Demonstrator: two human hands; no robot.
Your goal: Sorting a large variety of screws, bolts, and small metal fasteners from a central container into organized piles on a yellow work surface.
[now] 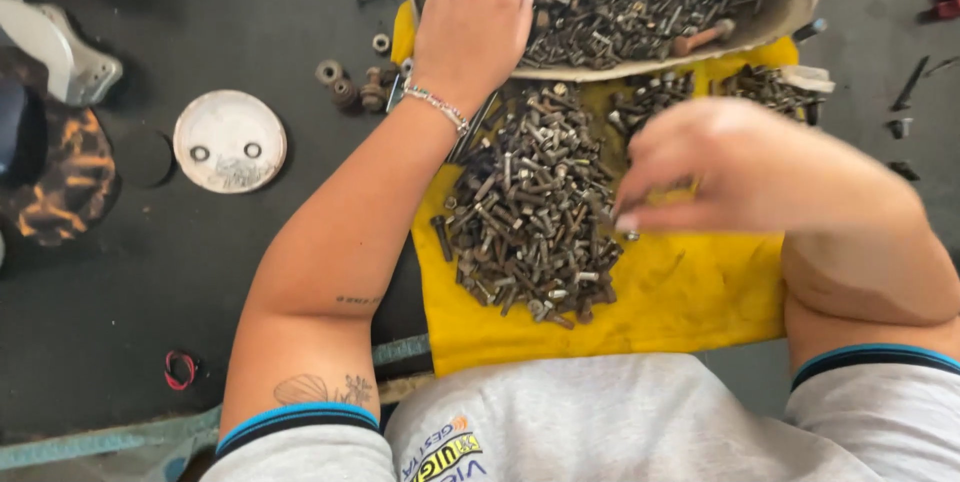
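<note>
Bolts (pixel 530 212) lie heaped on a yellow cloth (pixel 690 292). At twelve o'clock the left hand (pixel 475 17) digs spread-fingered into the tray (pixel 790 2); whether it grips anything I cannot tell. The right hand (pixel 740 167), at three o'clock, pinches its fingers (pixel 640 217) together, apparently mid-sorting; whatever it holds is hidden.

Grey short-sleeve shirt (pixel 620 422), sleeve cuffs trimmed with a black band and a thin blue line. Yellow-and-white printed logo on the chest. Left hand (pixel 472 17): rings on two fingers, beaded silver bracelet (pixel 437 106) at the wrist. Left forearm has a small line tattoo mid-arm, plus a shell-and-flower tattoo near the cuff. Right hand (pixel 730 167): pale painted nails.
</note>
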